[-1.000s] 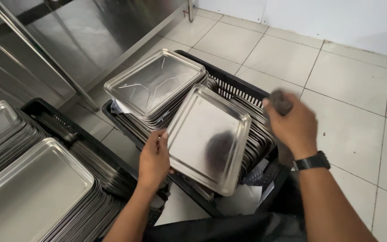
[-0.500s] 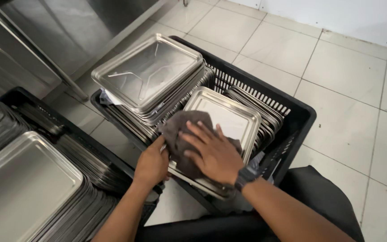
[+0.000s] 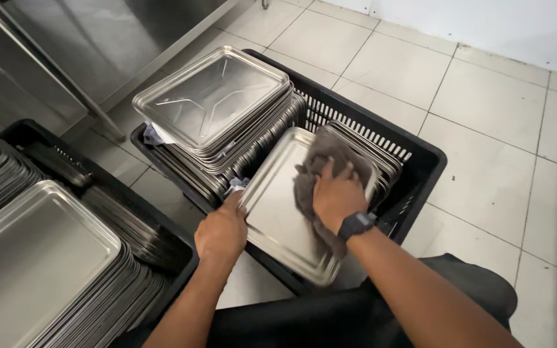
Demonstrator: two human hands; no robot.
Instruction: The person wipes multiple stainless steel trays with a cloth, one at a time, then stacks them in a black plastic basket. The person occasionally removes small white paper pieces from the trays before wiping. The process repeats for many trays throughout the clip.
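The steel tray [image 3: 277, 209] sits tilted over the near edge of the black plastic crate [image 3: 428, 169], its inner face turned up toward you. Your left hand [image 3: 222, 233] pinches the tray's left rim, thumb on top and fingers beneath, which appears to steady it against the push from the other side. Your right hand [image 3: 335, 196], wearing a black wristwatch [image 3: 356, 225], presses a grey cloth [image 3: 320, 173] flat against the tray's upper right part, fingers curled over the bunched fabric. Inside the crate, a stack of compartment trays [image 3: 213, 103] lies upside down at the left, and more trays stand on edge [image 3: 381, 161] at the right, just behind the cloth. A second crate of stacked trays [image 3: 33, 258] sits to your left. Both crates rest on a pale tiled floor [image 3: 485, 109], with a stainless steel table leg [image 3: 53, 71] and a white wall beyond.
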